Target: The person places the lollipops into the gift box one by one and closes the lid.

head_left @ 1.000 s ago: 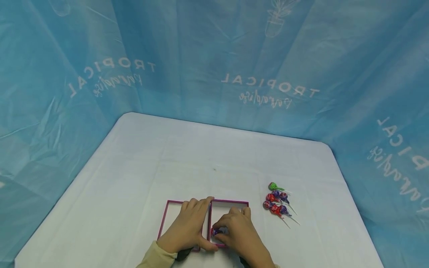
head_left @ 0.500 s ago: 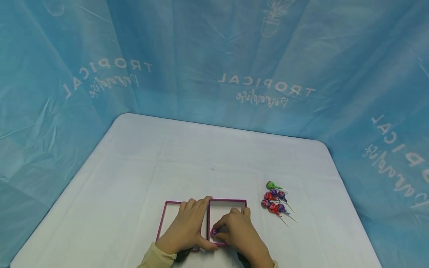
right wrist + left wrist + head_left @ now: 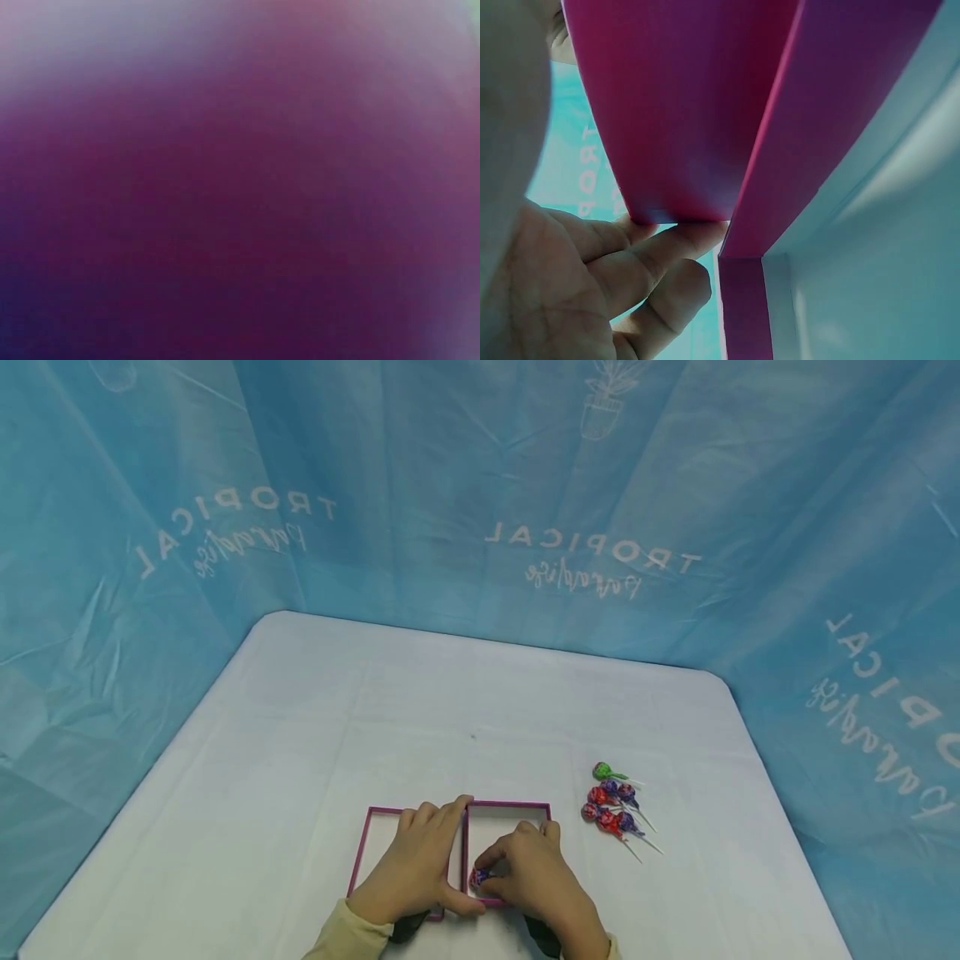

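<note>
In the head view, two shallow magenta-edged boxes with white insides lie side by side at the table's near edge. My left hand [image 3: 420,864] spans the long wall of the right box [image 3: 510,803], fingertips at its far corner and thumb at its near one. In the left wrist view, fingertips [image 3: 705,234] meet the end of a magenta wall [image 3: 690,105]. My right hand [image 3: 536,872] reaches into the right box and pinches a lollipop [image 3: 478,878] with a purple and red wrapper at the near-left corner; its stick is hidden. The right wrist view is a purple blur.
The left box [image 3: 362,852] sits partly under the left hand and forearm. To the right lie several lollipops [image 3: 609,821] in red and purple wrappers, plus a green one [image 3: 602,771], on the white tablecloth [image 3: 420,702]. Blue curtains [image 3: 420,510] surround the table.
The whole head view has shifted slightly. Both hands stay at the right box, and the lollipop in the right hand remains in its near-left corner, turned a little.
</note>
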The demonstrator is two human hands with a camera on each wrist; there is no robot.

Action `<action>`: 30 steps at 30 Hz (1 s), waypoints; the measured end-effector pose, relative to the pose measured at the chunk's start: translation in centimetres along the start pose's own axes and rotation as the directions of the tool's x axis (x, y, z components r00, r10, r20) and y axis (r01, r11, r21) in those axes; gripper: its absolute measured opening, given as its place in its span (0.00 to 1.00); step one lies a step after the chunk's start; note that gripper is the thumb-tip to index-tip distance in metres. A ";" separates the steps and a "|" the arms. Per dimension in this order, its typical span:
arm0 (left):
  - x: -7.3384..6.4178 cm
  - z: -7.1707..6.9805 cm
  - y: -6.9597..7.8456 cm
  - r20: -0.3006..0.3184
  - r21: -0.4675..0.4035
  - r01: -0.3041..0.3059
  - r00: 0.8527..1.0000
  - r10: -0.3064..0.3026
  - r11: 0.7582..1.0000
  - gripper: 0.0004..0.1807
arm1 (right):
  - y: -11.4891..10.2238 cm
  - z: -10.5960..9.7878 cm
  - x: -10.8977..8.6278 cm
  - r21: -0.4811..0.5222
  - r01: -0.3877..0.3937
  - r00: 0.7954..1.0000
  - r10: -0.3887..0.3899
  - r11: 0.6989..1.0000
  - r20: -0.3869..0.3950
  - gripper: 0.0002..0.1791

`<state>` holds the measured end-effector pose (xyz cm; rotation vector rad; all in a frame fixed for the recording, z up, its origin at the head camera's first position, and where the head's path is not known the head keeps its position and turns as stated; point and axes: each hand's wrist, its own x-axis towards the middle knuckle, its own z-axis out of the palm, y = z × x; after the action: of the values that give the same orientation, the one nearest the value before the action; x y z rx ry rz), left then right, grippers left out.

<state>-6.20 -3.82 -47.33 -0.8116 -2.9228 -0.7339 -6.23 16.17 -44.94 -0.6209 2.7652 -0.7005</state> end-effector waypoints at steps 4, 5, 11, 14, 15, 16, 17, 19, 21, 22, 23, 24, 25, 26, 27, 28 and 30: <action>0.1 0.0 0.0 -0.003 0.006 -0.003 1.000 0.003 1.000 0.72 | 0.0 -0.1 -0.1 0.013 -0.006 1.000 0.006 1.000 0.001 0.09; 0.1 0.0 0.0 -0.004 0.007 -0.004 1.000 0.004 1.000 0.72 | -0.1 -0.1 -0.1 0.015 -0.008 1.000 0.008 1.000 0.001 0.09; 0.2 0.1 0.0 -0.001 0.001 -0.002 1.000 0.002 1.000 0.73 | -0.2 -0.2 -0.2 0.005 -0.012 1.000 0.012 1.000 -0.010 0.09; 0.2 0.1 0.0 0.000 -0.001 -0.004 1.000 0.004 1.000 0.73 | -0.2 -0.3 -0.2 0.001 -0.009 1.000 0.009 1.000 -0.019 0.09; 0.2 0.1 0.0 0.002 -0.001 -0.004 1.000 0.004 1.000 0.73 | -0.2 -0.3 -0.2 0.001 -0.008 1.000 0.008 1.000 -0.022 0.10; 0.2 0.1 0.0 0.004 -0.003 -0.004 1.000 0.004 1.000 0.73 | -0.2 -0.3 -0.2 0.001 -0.008 1.000 0.008 1.000 -0.023 0.10; 0.2 0.1 0.0 0.007 -0.006 -0.004 1.000 0.004 1.000 0.72 | -0.2 -0.3 -0.2 0.001 -0.007 1.000 0.007 1.000 -0.025 0.10; 0.2 0.1 0.0 0.013 -0.013 -0.002 1.000 0.002 1.000 0.72 | -0.2 -0.3 -0.2 0.001 -0.007 1.000 0.008 1.000 -0.025 0.10; 0.2 0.0 0.0 0.015 -0.021 0.000 1.000 0.000 1.000 0.72 | -0.1 -0.3 -0.2 0.005 -0.010 1.000 0.010 1.000 -0.026 0.10; 0.2 0.0 0.0 0.014 -0.026 0.001 1.000 0.000 1.000 0.72 | -0.1 -0.4 -0.2 0.006 -0.009 1.000 0.010 1.000 -0.030 0.11; 0.2 0.0 0.0 0.013 -0.029 0.001 1.000 -0.001 1.000 0.72 | -0.1 -0.4 -0.3 0.005 -0.007 0.999 0.007 1.000 -0.037 0.11; 0.2 0.0 -0.1 0.011 -0.030 0.002 1.000 -0.002 1.000 0.72 | 0.0 -0.5 -0.3 0.004 -0.005 0.999 0.005 1.000 -0.043 0.11; 0.3 0.0 0.0 0.009 -0.031 0.000 1.000 0.000 1.000 0.72 | 0.0 -0.6 -0.4 0.005 -0.004 0.998 0.004 1.000 -0.055 0.11; 0.3 0.0 0.0 0.008 -0.030 0.000 1.000 0.001 1.000 0.72 | 0.1 -0.6 -0.4 0.004 -0.002 0.998 0.003 1.000 -0.067 0.12; 0.3 0.0 0.0 0.009 -0.029 -0.001 1.000 0.001 1.000 0.72 | 0.2 -0.7 -0.5 0.005 -0.002 0.997 0.002 1.000 -0.081 0.12; 0.3 0.0 0.0 0.012 -0.028 0.001 1.000 0.000 1.000 0.72 | 0.3 -0.8 -0.6 0.003 -0.004 0.995 0.004 1.000 -0.096 0.12; 0.4 0.0 0.0 0.018 -0.027 0.005 1.000 -0.004 1.000 0.72 | 0.5 -0.9 -0.7 0.002 -0.011 0.991 0.012 1.000 -0.130 0.12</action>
<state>-6.51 -3.64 -47.30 -0.8184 -2.9377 -0.7715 -6.06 17.26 -44.34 -0.5781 2.8844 -0.7655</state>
